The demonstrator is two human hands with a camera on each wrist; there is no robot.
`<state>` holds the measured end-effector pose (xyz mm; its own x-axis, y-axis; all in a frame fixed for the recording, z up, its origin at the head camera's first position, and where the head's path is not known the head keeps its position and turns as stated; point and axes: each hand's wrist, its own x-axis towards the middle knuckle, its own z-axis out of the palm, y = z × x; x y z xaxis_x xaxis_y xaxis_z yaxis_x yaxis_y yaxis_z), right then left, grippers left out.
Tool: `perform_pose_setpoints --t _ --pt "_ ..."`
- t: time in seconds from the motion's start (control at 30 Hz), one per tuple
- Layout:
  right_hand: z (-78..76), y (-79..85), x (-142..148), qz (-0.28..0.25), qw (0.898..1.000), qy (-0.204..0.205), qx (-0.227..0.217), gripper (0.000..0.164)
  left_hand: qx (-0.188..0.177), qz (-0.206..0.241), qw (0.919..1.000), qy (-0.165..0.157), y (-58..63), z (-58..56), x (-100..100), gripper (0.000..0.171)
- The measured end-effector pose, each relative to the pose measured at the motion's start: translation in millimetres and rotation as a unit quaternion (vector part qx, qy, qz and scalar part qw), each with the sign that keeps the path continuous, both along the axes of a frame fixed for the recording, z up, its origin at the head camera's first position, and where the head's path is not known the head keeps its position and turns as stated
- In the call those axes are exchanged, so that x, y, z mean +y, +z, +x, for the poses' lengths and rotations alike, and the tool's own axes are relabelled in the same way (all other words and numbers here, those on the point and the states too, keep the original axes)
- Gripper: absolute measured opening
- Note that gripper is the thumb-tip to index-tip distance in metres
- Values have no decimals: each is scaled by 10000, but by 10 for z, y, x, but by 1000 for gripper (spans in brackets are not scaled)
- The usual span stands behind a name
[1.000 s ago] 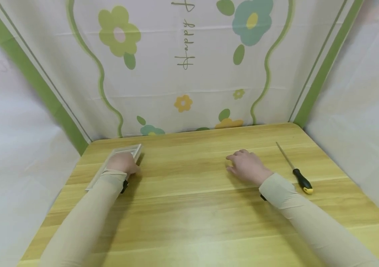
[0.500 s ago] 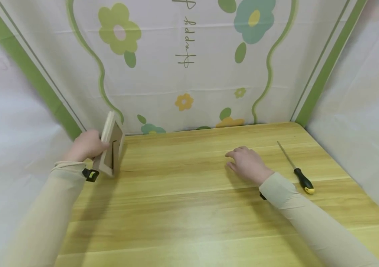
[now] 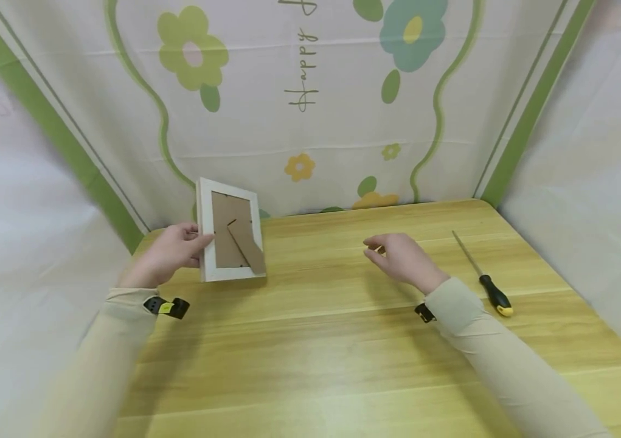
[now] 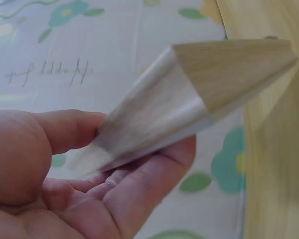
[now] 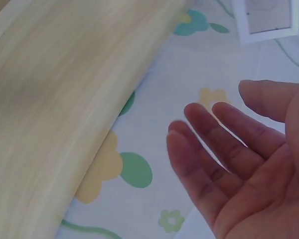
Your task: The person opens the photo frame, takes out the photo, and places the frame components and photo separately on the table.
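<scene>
My left hand (image 3: 174, 250) pinches the left edge of a white picture frame (image 3: 259, 240), thumb on the back and fingers behind. The frame stands nearly upright over the left of the table, its brown backing board (image 3: 222, 243) and angled stand leg (image 3: 252, 255) toward me. In the left wrist view the picture frame (image 4: 154, 104) shows edge-on between thumb and fingers of the left hand (image 4: 79, 184). Held above the table's middle right, my right hand (image 3: 400, 258) has relaxed fingers with nothing in them. The right wrist view shows that hand's (image 5: 249, 174) fingers slightly bent, thumb apart.
A screwdriver (image 3: 495, 295) with a black and yellow handle lies on the right side of the wooden table (image 3: 310, 353), its shaft pointing to the back. A white cloth (image 3: 255, 128) with printed flowers hangs behind the table, and white sheets flank both sides.
My left hand has lifted the picture frame off the table at the left, stood it up and turned its back toward me. The right hand has barely shifted.
</scene>
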<state>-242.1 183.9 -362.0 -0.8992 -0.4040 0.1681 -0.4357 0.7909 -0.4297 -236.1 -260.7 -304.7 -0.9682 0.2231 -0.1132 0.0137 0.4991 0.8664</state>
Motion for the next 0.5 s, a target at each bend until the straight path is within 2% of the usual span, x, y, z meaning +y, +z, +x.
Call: perform_pose_setpoints --t 0.2,0.33,0.5 --pt "9 14 -24 -504 9983 -87 -288 32 -153 989 9947 -221 -187 6 279 47" --pt "13 -20 -39 -811 9952 -100 -533 32 -252 1324 9903 -351 -295 13 485 45" --pt "13 -55 -60 -1307 9861 -114 -1018 35 -463 1644 9836 -579 -400 38 721 43"
